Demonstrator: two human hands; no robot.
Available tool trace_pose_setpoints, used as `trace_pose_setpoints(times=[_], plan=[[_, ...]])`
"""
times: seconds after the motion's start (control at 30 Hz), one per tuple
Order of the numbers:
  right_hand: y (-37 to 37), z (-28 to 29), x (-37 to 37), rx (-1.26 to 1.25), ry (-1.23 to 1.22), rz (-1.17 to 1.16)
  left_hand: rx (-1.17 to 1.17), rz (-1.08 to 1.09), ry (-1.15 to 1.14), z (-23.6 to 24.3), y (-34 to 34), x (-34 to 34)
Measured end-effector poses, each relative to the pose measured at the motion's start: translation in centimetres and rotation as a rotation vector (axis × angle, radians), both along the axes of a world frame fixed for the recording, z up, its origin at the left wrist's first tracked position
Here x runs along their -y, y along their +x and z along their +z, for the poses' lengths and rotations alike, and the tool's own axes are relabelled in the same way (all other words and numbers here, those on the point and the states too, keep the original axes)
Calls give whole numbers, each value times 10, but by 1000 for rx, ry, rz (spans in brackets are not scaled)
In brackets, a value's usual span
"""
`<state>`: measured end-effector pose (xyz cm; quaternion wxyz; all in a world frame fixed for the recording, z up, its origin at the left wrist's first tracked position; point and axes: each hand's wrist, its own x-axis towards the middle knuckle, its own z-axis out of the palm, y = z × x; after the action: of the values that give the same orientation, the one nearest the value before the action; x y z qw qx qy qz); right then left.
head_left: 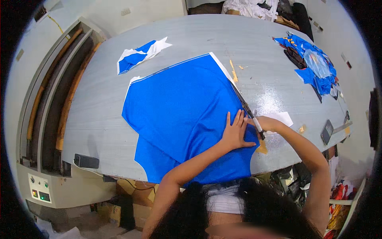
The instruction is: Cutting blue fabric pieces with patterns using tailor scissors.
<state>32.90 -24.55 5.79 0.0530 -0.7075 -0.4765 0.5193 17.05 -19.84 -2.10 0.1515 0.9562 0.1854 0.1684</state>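
The cloth (175, 103) looks matt and finely textured, rippling softly. The scissors (244, 105) seem dark metal, with a pale grip of unclear material. The table (95, 115) is smooth, faintly streaked and semi-glossy, catching a bright, speckled glare. The paper (283, 118) is flat and matt. The offcut (137, 57) and scraps (320, 81) are creased cloth. The speaker (86, 161) looks like dark matt plastic; the phone (327, 131) has a smooth, glossy face. The panel (39, 186) looks like painted metal, the wall (155, 10) matt paint
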Motion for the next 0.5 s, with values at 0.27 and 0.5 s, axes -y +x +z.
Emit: trace_pose_setpoints(times=[0.27, 0.5], plan=[[6, -10, -9, 79, 14, 0, -64, -38, 86, -11, 2, 34], [12, -28, -33, 301, 193, 124, 109, -71, 86, -8, 0, 53]])
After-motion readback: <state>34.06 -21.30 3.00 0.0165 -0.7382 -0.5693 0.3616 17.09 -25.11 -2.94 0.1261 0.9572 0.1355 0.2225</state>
